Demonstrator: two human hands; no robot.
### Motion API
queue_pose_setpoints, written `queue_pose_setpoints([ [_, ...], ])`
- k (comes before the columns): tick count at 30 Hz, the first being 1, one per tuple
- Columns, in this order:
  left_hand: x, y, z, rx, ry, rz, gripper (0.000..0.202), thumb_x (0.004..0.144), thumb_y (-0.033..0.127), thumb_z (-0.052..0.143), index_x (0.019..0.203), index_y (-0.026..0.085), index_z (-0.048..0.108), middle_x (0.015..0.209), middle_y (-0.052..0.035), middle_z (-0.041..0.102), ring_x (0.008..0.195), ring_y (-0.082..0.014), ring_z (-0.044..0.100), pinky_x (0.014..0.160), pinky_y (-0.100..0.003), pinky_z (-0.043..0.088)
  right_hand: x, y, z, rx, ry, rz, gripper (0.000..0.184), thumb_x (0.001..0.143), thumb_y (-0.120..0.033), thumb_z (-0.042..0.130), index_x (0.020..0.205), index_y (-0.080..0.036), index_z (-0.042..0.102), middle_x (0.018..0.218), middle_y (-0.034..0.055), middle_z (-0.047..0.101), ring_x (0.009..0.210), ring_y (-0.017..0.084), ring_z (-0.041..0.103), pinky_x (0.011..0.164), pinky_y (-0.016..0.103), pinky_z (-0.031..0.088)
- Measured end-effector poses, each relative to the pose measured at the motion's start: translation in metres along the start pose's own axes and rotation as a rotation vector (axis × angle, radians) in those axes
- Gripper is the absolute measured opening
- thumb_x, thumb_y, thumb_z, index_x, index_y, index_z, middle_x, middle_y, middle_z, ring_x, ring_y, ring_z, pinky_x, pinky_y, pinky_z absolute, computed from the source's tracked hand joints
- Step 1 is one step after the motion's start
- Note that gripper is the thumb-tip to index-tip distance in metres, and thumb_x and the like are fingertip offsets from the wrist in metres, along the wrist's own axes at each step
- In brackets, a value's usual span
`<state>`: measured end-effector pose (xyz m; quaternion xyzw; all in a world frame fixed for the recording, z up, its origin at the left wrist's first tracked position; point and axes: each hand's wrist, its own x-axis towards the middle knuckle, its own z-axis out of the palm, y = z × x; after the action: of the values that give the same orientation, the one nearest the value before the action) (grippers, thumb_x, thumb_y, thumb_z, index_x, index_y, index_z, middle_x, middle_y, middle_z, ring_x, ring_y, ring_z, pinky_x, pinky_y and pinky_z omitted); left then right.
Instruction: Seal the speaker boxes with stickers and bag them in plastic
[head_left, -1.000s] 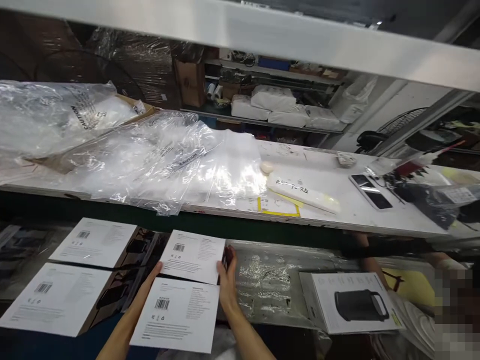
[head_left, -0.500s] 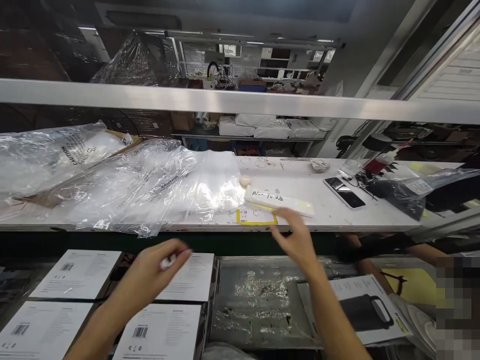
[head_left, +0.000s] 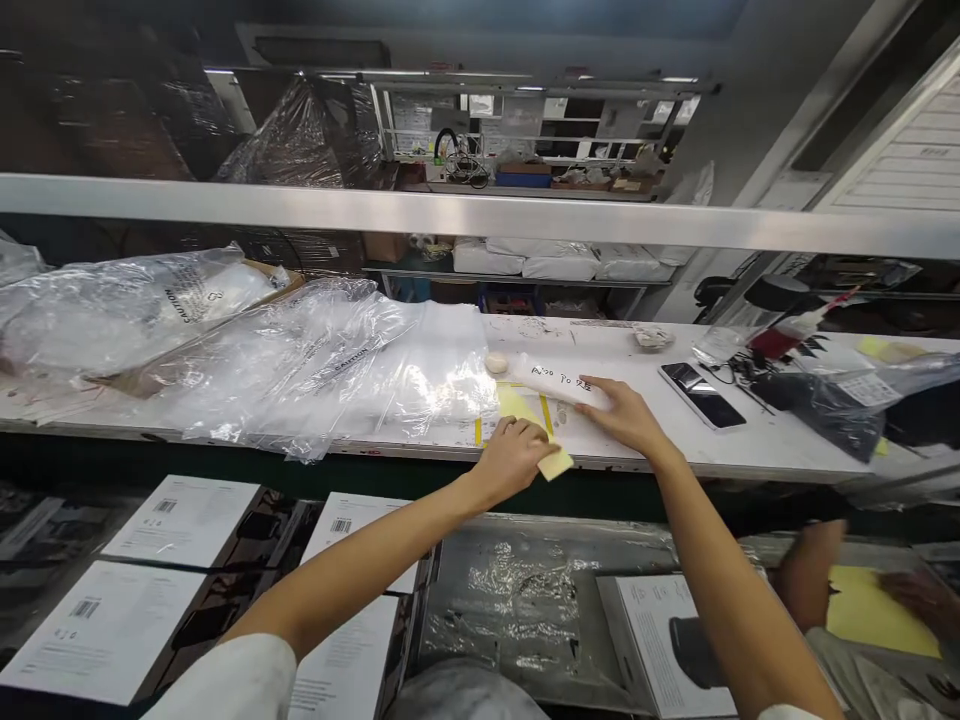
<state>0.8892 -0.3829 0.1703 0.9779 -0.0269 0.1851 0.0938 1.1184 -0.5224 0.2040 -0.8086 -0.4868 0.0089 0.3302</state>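
My left hand [head_left: 514, 458] is closed over a thin pale yellow sheet [head_left: 555, 463] at the front edge of the white shelf. The sheet shows on both sides of the hand, its far part lying by a yellow-taped outline; whether it is paper or cloth I cannot tell. With thumb and fingers, my right hand [head_left: 619, 412] grips the right end of a long white packet [head_left: 553, 378] with black handwriting. A small round cream-coloured object [head_left: 496, 363] lies just left of the packet.
Clear plastic bags [head_left: 300, 370] cover the shelf's left side. A phone [head_left: 702, 394] lies to the right. Below stand white printed boxes [head_left: 101, 630] and a grey plastic-covered surface [head_left: 510, 600]. A co-worker's blurred hands touch another yellow sheet [head_left: 877, 610] at lower right.
My left hand has moved right and up from above the boxes to grasp the yellow sheet. My right hand has reached up onto the white packet. The camera view has shifted slightly.
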Motion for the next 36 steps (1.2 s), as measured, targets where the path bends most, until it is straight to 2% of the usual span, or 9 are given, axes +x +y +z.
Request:
queue_pose_setpoints([
  [3, -0.027, 0.001, -0.017, -0.154, 0.064, 0.118, 0.026, 0.099, 0.011, 0.054, 0.105, 0.022, 0.078, 0.111, -0.0092, 0.076, 0.115, -0.0244, 0.065, 0.108, -0.044, 0.042, 0.014, -0.006, 0.015, -0.01, -0.008, -0.048, 0.058, 0.089, -0.046, 0.072, 0.142, -0.022, 0.065, 0.14, 0.0124, 0.069, 0.131, 0.034, 0.061, 0.112, 0.053, 0.048],
  [5, -0.054, 0.006, -0.031, -0.262, 0.171, 0.083, 0.017, 0.097, 0.017, 0.063, 0.095, 0.023, 0.078, 0.12, -0.0109, 0.073, 0.122, -0.0267, 0.061, 0.108, -0.044, 0.043, 0.019, -0.011, 0.021, -0.034, -0.035, -0.09, 0.055, 0.089, -0.044, 0.071, 0.139, -0.02, 0.068, 0.137, 0.0148, 0.069, 0.13, 0.036, 0.061, 0.114, 0.057, 0.045],
  [10, -0.132, 0.029, -0.075, -0.567, 0.534, -0.373, 0.007, 0.088, 0.027, 0.078, 0.083, 0.024, 0.08, 0.14, -0.0128, 0.055, 0.127, -0.0336, 0.056, 0.098, -0.045, 0.051, -0.018, -0.061, 0.018, 0.159, 0.133, -0.108, 0.056, 0.088, -0.064, 0.069, 0.128, -0.024, 0.073, 0.148, 0.0166, 0.06, 0.142, 0.041, 0.05, 0.121, 0.064, 0.035],
  [12, -0.158, 0.035, -0.088, -0.688, 0.618, -0.502, 0.005, 0.09, 0.025, 0.077, 0.085, 0.025, 0.079, 0.13, -0.0109, 0.059, 0.116, -0.03, 0.062, 0.089, -0.04, 0.054, -0.047, -0.101, 0.028, 0.51, -0.038, -0.068, 0.065, 0.089, -0.076, 0.061, 0.133, -0.029, 0.07, 0.142, 0.0141, 0.066, 0.133, 0.037, 0.06, 0.11, 0.056, 0.05],
  [16, -0.204, 0.038, -0.103, -0.643, 0.656, -0.514, 0.009, 0.091, 0.023, 0.075, 0.086, 0.027, 0.08, 0.122, -0.0089, 0.06, 0.107, -0.0264, 0.065, 0.083, -0.036, 0.055, -0.096, -0.19, 0.087, 1.135, -0.65, 0.125, 0.079, 0.087, -0.087, 0.052, 0.13, -0.024, 0.071, 0.121, 0.0149, 0.076, 0.105, 0.033, 0.074, 0.083, 0.044, 0.061],
  [21, -0.265, 0.031, -0.114, -0.449, 0.532, -0.414, 0.011, 0.09, 0.021, 0.075, 0.095, 0.027, 0.081, 0.103, -0.0089, 0.064, 0.092, -0.0231, 0.063, 0.075, -0.033, 0.052, -0.119, -0.263, 0.158, 1.442, -0.662, 0.243, 0.06, 0.082, -0.07, 0.077, 0.116, -0.021, 0.076, 0.097, 0.0091, 0.079, 0.079, 0.023, 0.074, 0.074, 0.035, 0.059],
  [25, -0.322, 0.008, -0.134, -0.624, 0.415, -0.46, 0.02, 0.096, 0.019, 0.065, 0.107, 0.029, 0.079, 0.106, -0.0099, 0.066, 0.096, -0.0237, 0.063, 0.079, -0.034, 0.051, -0.119, -0.314, 0.187, 1.372, -0.551, 0.307, 0.039, 0.086, -0.055, 0.08, 0.11, -0.023, 0.078, 0.097, 0.0066, 0.08, 0.079, 0.021, 0.073, 0.077, 0.035, 0.059],
  [31, -0.405, -0.063, -0.209, -1.438, 0.571, -0.796, 0.061, 0.094, 0.06, 0.065, 0.142, 0.024, 0.054, 0.121, -0.014, 0.069, 0.106, -0.0278, 0.068, 0.084, -0.036, 0.056, -0.127, -0.435, 0.245, 1.243, -0.587, 0.278, 0.04, 0.087, -0.056, 0.079, 0.11, -0.023, 0.077, 0.096, 0.0061, 0.079, 0.085, 0.024, 0.074, 0.076, 0.036, 0.06],
  [36, -0.456, -0.119, -0.256, -1.367, 0.554, -1.026, 0.059, 0.076, 0.048, 0.089, 0.12, 0.019, 0.063, 0.11, -0.0117, 0.076, 0.098, -0.0253, 0.072, 0.082, -0.031, 0.057, -0.141, -0.521, 0.305, 1.052, -0.618, 0.254, 0.037, 0.093, -0.055, 0.072, 0.105, -0.02, 0.073, 0.094, 0.0073, 0.076, 0.086, 0.024, 0.074, 0.075, 0.035, 0.06],
])
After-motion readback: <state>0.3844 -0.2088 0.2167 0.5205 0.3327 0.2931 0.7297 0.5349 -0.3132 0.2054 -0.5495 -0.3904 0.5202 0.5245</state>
